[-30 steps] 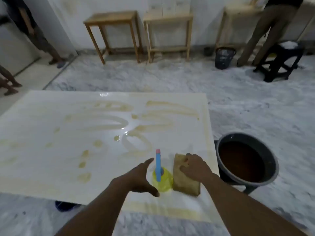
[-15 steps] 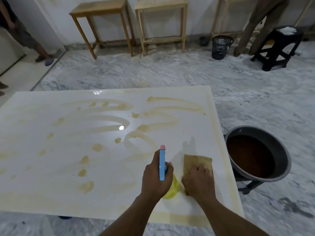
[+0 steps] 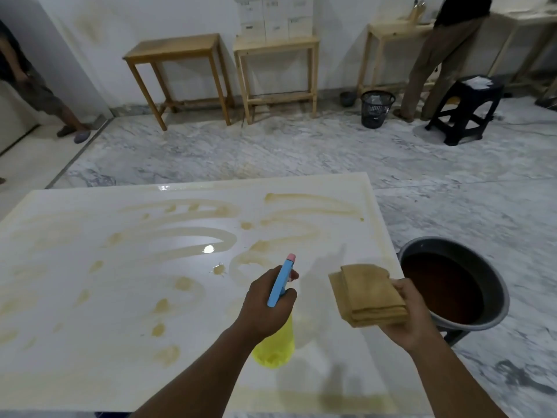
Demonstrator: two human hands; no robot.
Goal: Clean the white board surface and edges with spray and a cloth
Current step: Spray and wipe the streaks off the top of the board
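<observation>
"Head view, largest thing first," says one. "What lies around the person?"

"Grey-veined marble floor [image 3: 271, 152] all round. On the near side lies the white board [image 3: 90, 297], flat, glossy and streaked with yellowish smears. Along the far wall stand a dark wooden table [image 3: 177, 49], a pale wooden table [image 3: 275, 43] carrying white boxes [image 3: 274, 16], and a third table [image 3: 391, 28]. A standing person [image 3: 446, 55] is at that third one, and another person [image 3: 36, 92] is at the left edge."

"And nearer?"

"A dark basin [image 3: 500, 303] of brown liquid sits just beside the board's right edge. Farther back are a black stool [image 3: 464, 107] and a small black mesh basket [image 3: 376, 108]."

"The hands?"

"The left hand [image 3: 265, 309] grips the spray bottle [image 3: 275, 348], which has a yellow body and a blue head pointing away over the board. The right hand [image 3: 413, 321] holds a folded tan cloth [image 3: 369, 297] up over the board's right side, thumb on top."

"What is blocked or unclear?"

"The left hand wraps the bottle's neck, so whether the trigger is pressed cannot be told. Both forearms cross the board's near edge, and the right hand overlaps the basin's rim. The frame cuts off the board's left end and the heads of both bystanders. The box labels are too small to read."
</observation>
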